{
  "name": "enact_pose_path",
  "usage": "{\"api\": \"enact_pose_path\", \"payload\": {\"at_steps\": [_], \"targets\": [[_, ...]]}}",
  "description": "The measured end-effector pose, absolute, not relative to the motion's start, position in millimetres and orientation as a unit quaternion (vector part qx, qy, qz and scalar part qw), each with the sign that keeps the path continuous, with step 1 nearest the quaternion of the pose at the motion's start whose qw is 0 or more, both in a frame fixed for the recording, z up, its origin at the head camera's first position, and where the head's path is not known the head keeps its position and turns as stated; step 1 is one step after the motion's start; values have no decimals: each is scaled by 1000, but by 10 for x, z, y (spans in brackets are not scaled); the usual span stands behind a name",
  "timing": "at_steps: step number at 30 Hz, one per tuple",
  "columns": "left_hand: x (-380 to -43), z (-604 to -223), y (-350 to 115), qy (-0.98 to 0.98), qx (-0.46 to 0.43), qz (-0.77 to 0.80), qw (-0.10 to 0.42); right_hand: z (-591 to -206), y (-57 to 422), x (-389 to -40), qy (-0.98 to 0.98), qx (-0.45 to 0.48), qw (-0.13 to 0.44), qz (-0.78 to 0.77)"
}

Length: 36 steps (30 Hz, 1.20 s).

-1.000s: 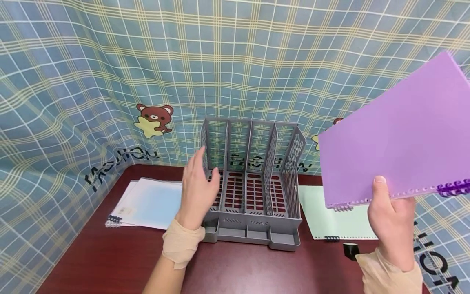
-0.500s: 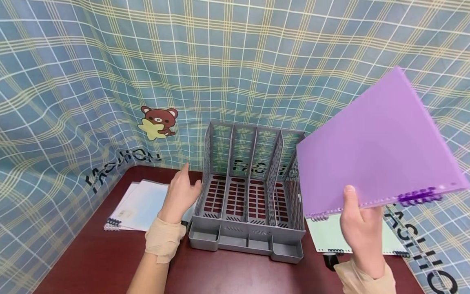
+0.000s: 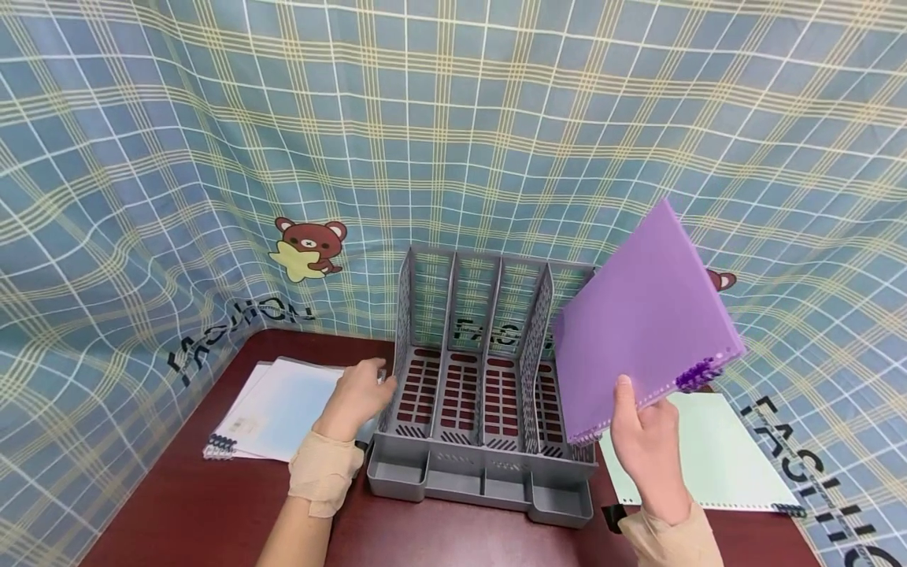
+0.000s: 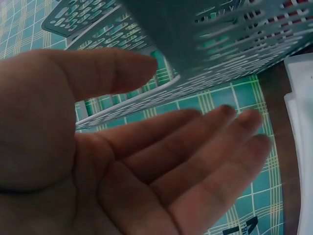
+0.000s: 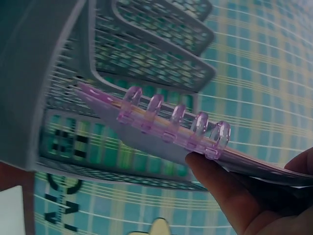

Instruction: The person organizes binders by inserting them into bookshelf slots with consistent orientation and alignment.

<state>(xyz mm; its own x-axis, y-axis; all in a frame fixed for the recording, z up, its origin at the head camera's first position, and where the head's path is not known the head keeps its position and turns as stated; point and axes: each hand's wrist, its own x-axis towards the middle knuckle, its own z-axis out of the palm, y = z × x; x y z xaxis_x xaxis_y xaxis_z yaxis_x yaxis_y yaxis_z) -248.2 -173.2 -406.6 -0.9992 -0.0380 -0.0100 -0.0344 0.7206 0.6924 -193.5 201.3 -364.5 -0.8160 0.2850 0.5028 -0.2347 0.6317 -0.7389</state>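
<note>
A purple spiral notebook (image 3: 638, 315) is held in my right hand (image 3: 648, 441), its thumb on the cover near the bound edge. The notebook stands tilted, its left end over the rightmost slot of the grey file rack (image 3: 485, 457). In the right wrist view, clear purple binding rings (image 5: 178, 117) line its edge, and the far corner lies between the rack's side panels. My left hand (image 3: 357, 394) is beside the rack's left wall, holding nothing. The left wrist view shows that palm (image 4: 132, 196) with fingers extended and slightly bent, next to the perforated panel (image 4: 234, 54).
Pale blue-white notebooks (image 3: 283, 405) lie overlapping on the dark red table (image 3: 418, 535) at left. A pale green notebook (image 3: 716, 457) lies at right, partly behind my right hand. Small trays (image 3: 560, 500) front the rack. A plaid cloth (image 3: 453, 118) hangs behind.
My right hand has brought the purple notebook leftward and down to the rack's rightmost slot, turning it more edge-on. My left hand has moved down to the rack's left side.
</note>
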Motion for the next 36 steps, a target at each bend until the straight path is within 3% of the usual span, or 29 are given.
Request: {"api": "enact_pose_path", "payload": {"at_steps": [7, 12, 21, 29, 36], "targets": [[-2480, -4143, -1672, -925, 19, -379, -30, -3934, 1951, -2039, -863, 6, 313, 397], [-2497, -4189, -1616, -923, 15, -381, -51, -4116, 1905, -2126, -874, 20, 288, 391], [-2476, -4210, -1627, -928, 13, -370, -44, -4343, 1813, -2194, -881, 8, 260, 395], [-2467, -4134, -1613, -928, 2, -369, -49, -4360, 1809, -2252, -889, 8, 263, 375], [-2488, -4138, -1587, -926, 7, -373, -57, -4288, 1914, -2271, -907, -21, 227, 355]]}}
